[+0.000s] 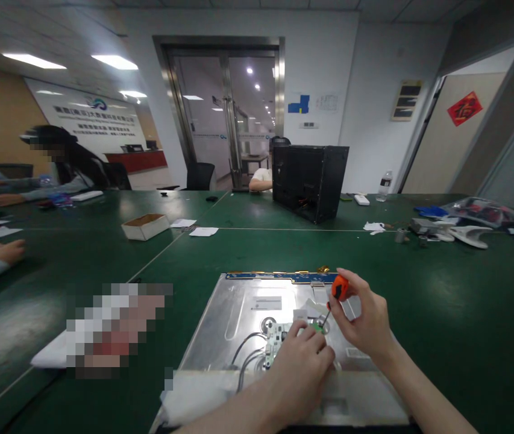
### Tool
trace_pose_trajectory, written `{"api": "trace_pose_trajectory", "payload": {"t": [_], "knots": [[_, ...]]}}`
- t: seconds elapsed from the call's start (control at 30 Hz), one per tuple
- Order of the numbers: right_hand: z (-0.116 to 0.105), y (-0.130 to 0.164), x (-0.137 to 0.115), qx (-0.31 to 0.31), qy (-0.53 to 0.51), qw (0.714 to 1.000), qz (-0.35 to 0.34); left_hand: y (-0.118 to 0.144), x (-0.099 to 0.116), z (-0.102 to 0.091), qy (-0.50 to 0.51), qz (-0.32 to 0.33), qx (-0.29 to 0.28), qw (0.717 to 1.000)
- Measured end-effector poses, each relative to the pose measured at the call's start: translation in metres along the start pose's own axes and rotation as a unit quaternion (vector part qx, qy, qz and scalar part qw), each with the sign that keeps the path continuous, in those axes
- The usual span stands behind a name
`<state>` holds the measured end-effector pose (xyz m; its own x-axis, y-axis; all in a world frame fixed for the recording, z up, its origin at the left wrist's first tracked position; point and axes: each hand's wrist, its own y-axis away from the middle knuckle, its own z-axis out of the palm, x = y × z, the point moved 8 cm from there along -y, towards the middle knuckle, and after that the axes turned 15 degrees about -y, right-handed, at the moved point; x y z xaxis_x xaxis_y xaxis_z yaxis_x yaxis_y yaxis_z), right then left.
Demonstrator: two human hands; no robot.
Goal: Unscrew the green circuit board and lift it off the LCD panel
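A flat silver metal display panel (211,325) lies on the table before me, with a thin blue circuit strip (261,276) along its far edge. My right hand (367,313) pinches the orange-and-black handle of a screwdriver (340,288). The screwdriver's shaft slants down to a green-and-white circuit board (273,342) on the panel. With bent fingers, my left hand (304,364) grips the board and covers much of it; its thumb is hidden. Dark cables (244,360) run from the board's left side. Translucent film (202,392) covers the panel's near part.
A black computer case (308,181) stands across the table, a person's arm (262,181) behind it. Further left are an open box (145,227), papers (203,231) and other people's hands (8,252). Loose parts (426,226) and a plastic bag (485,211) lie at right.
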<state>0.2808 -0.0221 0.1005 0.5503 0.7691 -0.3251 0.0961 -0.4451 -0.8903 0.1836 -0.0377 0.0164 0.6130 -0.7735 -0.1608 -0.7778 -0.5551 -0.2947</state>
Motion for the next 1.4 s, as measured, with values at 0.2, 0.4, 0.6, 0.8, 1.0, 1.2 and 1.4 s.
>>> {"api": "trace_pose_trajectory", "payload": {"t": [0.2, 0.4, 0.6, 0.8, 1.0, 1.2, 1.4], "knots": [[0.002, 0.002, 0.001, -0.007, -0.005, 1.0, 0.008, 0.004, 0.005, -0.003, -0.012, 0.021, 0.018, 1.0], [0.001, 0.001, -0.001, -0.006, -0.017, 1.0, 0.01, 0.003, 0.004, -0.004, 0.0, 0.008, 0.008, 1.0], [-0.001, 0.0, -0.006, -0.006, -0.02, 1.0, 0.003, 0.003, 0.001, -0.002, 0.02, -0.009, 0.02, 1.0], [-0.003, -0.001, -0.009, 0.0, -0.033, 0.999, -0.002, 0.004, -0.004, -0.006, 0.04, -0.035, 0.021, 0.998], [-0.008, -0.003, -0.009, 0.018, -0.038, 0.999, 0.007, 0.006, -0.006, -0.008, 0.051, -0.052, 0.046, 0.996], [-0.007, -0.005, -0.018, 0.002, -0.038, 0.999, -0.02, 0.006, -0.01, -0.01, 0.091, -0.052, 0.047, 0.993], [-0.007, -0.003, -0.025, 0.001, -0.041, 0.999, -0.033, 0.007, -0.011, -0.011, 0.103, -0.057, 0.044, 0.992]]}}
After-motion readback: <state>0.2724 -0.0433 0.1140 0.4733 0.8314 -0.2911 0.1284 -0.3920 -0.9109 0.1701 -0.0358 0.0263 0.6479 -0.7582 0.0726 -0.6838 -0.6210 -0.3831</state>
